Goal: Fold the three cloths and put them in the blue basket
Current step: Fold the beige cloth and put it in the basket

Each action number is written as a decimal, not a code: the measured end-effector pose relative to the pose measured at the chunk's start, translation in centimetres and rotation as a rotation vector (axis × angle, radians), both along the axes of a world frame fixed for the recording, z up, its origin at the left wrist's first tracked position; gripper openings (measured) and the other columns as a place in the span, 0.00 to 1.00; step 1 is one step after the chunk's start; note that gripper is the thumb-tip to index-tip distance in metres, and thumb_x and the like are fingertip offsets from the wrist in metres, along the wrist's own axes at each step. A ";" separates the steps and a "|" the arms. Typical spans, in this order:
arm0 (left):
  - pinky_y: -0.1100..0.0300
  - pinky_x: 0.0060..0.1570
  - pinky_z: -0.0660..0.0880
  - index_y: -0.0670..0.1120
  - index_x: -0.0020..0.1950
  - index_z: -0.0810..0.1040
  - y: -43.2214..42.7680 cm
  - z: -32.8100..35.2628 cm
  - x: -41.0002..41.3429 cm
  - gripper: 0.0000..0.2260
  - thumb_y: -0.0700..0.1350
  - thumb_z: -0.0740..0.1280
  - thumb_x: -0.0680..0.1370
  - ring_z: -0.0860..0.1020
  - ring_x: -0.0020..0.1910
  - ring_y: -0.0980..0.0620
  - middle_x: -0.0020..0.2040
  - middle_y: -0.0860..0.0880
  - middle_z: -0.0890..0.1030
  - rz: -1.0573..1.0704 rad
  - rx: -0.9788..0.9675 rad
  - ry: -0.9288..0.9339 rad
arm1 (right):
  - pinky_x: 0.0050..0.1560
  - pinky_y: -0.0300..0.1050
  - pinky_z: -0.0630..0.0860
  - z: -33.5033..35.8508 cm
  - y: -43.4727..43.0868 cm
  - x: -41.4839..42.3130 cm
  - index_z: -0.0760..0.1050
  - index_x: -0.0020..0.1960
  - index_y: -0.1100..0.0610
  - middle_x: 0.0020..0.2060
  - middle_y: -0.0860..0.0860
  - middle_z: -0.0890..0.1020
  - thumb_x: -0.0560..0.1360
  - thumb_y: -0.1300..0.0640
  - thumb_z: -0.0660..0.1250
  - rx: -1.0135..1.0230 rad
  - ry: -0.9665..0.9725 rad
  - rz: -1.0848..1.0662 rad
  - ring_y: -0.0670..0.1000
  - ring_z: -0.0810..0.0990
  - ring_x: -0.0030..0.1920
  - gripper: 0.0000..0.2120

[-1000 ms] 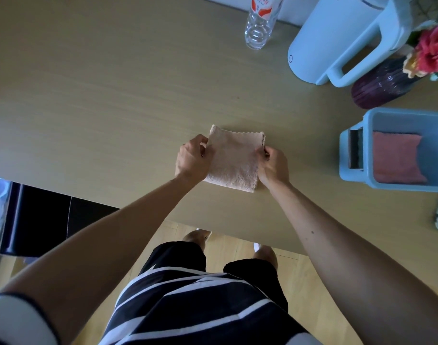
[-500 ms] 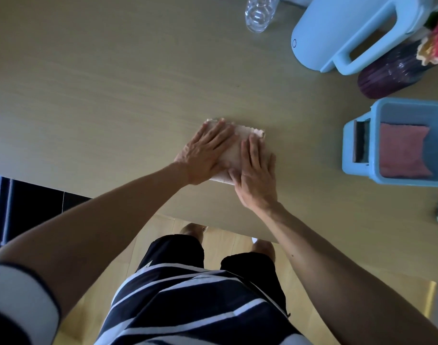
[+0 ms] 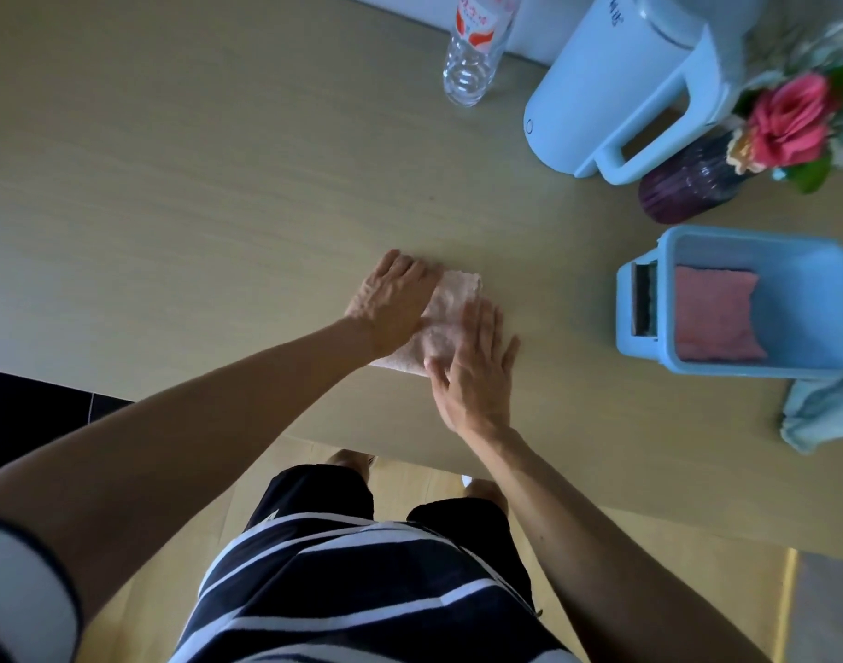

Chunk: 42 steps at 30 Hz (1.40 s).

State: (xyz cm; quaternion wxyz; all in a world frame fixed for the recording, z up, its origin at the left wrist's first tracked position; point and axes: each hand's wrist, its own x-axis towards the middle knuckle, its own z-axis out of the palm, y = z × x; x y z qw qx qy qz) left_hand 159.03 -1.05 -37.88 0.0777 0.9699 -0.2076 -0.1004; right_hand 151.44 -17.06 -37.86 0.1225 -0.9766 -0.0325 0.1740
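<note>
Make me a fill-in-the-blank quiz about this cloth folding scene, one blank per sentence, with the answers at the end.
1. Both hands press flat on the ___ cloth on the table.
2. The cloth already in the basket is ___.
3. The crumpled cloth beside the basket is light ___.
4. The left hand and right hand hold ___.

Answers: peach; pink; blue; nothing

Your table held three cloths and one basket.
You had two hands, left [image 3: 394,302] and right [image 3: 474,375], flat on one pale pink cloth [image 3: 446,318]; one red cloth [image 3: 714,313] lay in the one basket [image 3: 668,241], one light blue cloth [image 3: 824,416] beside it. There was also one bottle [image 3: 472,55], one jug [image 3: 616,88], one vase [image 3: 687,189].
</note>
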 end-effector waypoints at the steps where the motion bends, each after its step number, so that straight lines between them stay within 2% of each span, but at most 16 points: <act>1: 0.49 0.68 0.67 0.41 0.69 0.72 -0.3 0.5 0.4 0.31 0.53 0.75 0.71 0.77 0.60 0.41 0.60 0.42 0.79 0.023 0.010 0.051 | 0.78 0.64 0.47 0.5 -0.5 -0.4 0.43 0.81 0.57 0.81 0.56 0.48 0.78 0.44 0.63 0.016 -0.009 -0.031 0.57 0.45 0.81 0.43; 4: 0.51 0.61 0.72 0.45 0.63 0.76 -0.9 2.5 1.4 0.18 0.48 0.71 0.75 0.80 0.59 0.43 0.58 0.45 0.81 0.114 0.055 0.259 | 0.78 0.63 0.49 2.2 -2.0 -1.1 0.43 0.81 0.59 0.81 0.58 0.49 0.77 0.47 0.67 0.095 -0.035 -0.121 0.56 0.46 0.81 0.45; 7: 0.56 0.42 0.78 0.47 0.43 0.80 -1.7 5.0 2.2 0.03 0.44 0.71 0.71 0.84 0.47 0.43 0.42 0.45 0.82 0.190 0.018 0.451 | 0.78 0.59 0.54 4.4 -3.7 -0.9 0.44 0.81 0.57 0.80 0.58 0.52 0.77 0.51 0.69 0.259 -0.102 -0.185 0.57 0.51 0.80 0.44; 9: 0.59 0.36 0.72 0.48 0.34 0.74 -2.4 7.1 2.6 0.10 0.47 0.74 0.70 0.82 0.41 0.43 0.38 0.44 0.80 0.245 -0.109 0.570 | 0.76 0.54 0.63 6.2 -5.2 -0.6 0.46 0.81 0.56 0.79 0.58 0.56 0.77 0.54 0.69 0.378 -0.169 -0.189 0.58 0.59 0.78 0.43; 13: 0.55 0.39 0.74 0.45 0.46 0.79 -4.6 13.0 2.4 0.12 0.51 0.76 0.70 0.80 0.42 0.43 0.42 0.46 0.82 0.344 -0.389 0.594 | 0.74 0.45 0.64 10.0 -8.7 0.7 0.49 0.81 0.57 0.77 0.57 0.62 0.77 0.53 0.69 0.568 -0.266 -0.232 0.54 0.65 0.75 0.41; 17: 0.62 0.39 0.77 0.52 0.44 0.79 -8.7 18.8 2.0 0.09 0.50 0.77 0.71 0.81 0.39 0.56 0.40 0.54 0.82 0.423 -0.758 0.571 | 0.76 0.54 0.62 13.4 -12.4 2.8 0.49 0.81 0.54 0.76 0.55 0.67 0.73 0.49 0.71 0.966 -0.235 -0.470 0.51 0.66 0.76 0.44; 20: 0.56 0.54 0.81 0.48 0.54 0.82 -12.8 21.3 2.0 0.18 0.52 0.77 0.68 0.85 0.50 0.53 0.50 0.48 0.86 0.449 -1.046 0.639 | 0.62 0.46 0.75 16.5 -15.9 4.4 0.63 0.74 0.53 0.64 0.51 0.79 0.70 0.58 0.72 1.294 -0.158 -0.619 0.47 0.78 0.63 0.36; 22: 0.51 0.56 0.81 0.44 0.58 0.81 -15.6 21.7 2.2 0.22 0.50 0.77 0.67 0.84 0.55 0.47 0.54 0.44 0.86 0.484 -1.194 0.648 | 0.52 0.43 0.76 17.9 -18.6 5.0 0.71 0.66 0.52 0.53 0.49 0.84 0.68 0.59 0.71 1.372 -0.111 -0.622 0.47 0.81 0.55 0.27; 24: 0.50 0.56 0.81 0.43 0.59 0.81 -18.3 21.6 2.6 0.20 0.47 0.77 0.69 0.84 0.56 0.47 0.55 0.44 0.86 0.542 -1.284 0.645 | 0.48 0.39 0.76 18.5 -21.1 5.4 0.72 0.64 0.54 0.46 0.44 0.85 0.67 0.63 0.69 1.360 -0.118 -0.642 0.43 0.82 0.49 0.25; 27: 0.57 0.52 0.81 0.48 0.60 0.80 -22.2 21.2 2.7 0.15 0.44 0.76 0.74 0.84 0.53 0.53 0.53 0.51 0.86 0.606 -1.273 0.598 | 0.48 0.34 0.75 19.1 -25.1 6.1 0.68 0.72 0.52 0.42 0.37 0.84 0.73 0.68 0.67 1.252 -0.158 -0.691 0.36 0.81 0.44 0.29; 31: 0.58 0.55 0.81 0.55 0.67 0.74 -25.7 20.5 2.5 0.21 0.44 0.74 0.75 0.82 0.55 0.59 0.56 0.57 0.83 0.551 -1.172 0.531 | 0.44 0.25 0.72 20.9 -29.4 6.5 0.58 0.78 0.50 0.41 0.48 0.78 0.79 0.71 0.62 1.116 -0.127 -0.644 0.32 0.77 0.36 0.33; 33: 0.58 0.56 0.80 0.57 0.70 0.71 -26.8 20.0 2.6 0.26 0.43 0.74 0.75 0.80 0.55 0.62 0.57 0.60 0.82 0.519 -1.132 0.493 | 0.49 0.30 0.74 21.5 -31.2 6.9 0.53 0.80 0.42 0.44 0.60 0.79 0.79 0.68 0.62 1.076 -0.058 -0.542 0.40 0.78 0.41 0.37; 35: 0.63 0.54 0.79 0.57 0.79 0.58 -28.0 19.5 2.7 0.39 0.41 0.75 0.75 0.78 0.55 0.65 0.59 0.63 0.77 0.510 -1.117 0.478 | 0.50 0.47 0.74 21.2 -33.3 7.4 0.56 0.77 0.33 0.51 0.68 0.80 0.77 0.67 0.63 0.965 -0.048 -0.400 0.54 0.77 0.42 0.40; 37: 0.61 0.52 0.80 0.65 0.80 0.44 -28.8 18.9 2.8 0.49 0.41 0.75 0.74 0.80 0.55 0.58 0.58 0.60 0.77 0.487 -1.095 0.414 | 0.45 0.53 0.74 20.8 -35.0 8.1 0.63 0.74 0.34 0.56 0.54 0.83 0.74 0.70 0.63 0.861 -0.074 -0.297 0.63 0.76 0.40 0.39; 39: 0.55 0.53 0.81 0.70 0.77 0.52 -29.5 18.4 3.0 0.46 0.40 0.74 0.73 0.81 0.55 0.52 0.57 0.59 0.79 0.453 -1.048 0.338 | 0.36 0.40 0.73 20.5 -36.1 8.8 0.73 0.71 0.43 0.48 0.35 0.82 0.74 0.72 0.63 0.804 -0.054 -0.254 0.47 0.77 0.31 0.33; 42: 0.49 0.59 0.79 0.59 0.68 0.77 -30.6 17.1 3.7 0.26 0.43 0.73 0.71 0.81 0.56 0.52 0.57 0.55 0.82 0.426 -0.931 0.324 | 0.35 0.30 0.69 19.4 -37.6 10.2 0.80 0.64 0.48 0.49 0.42 0.78 0.73 0.69 0.67 0.676 -0.002 -0.233 0.38 0.74 0.31 0.24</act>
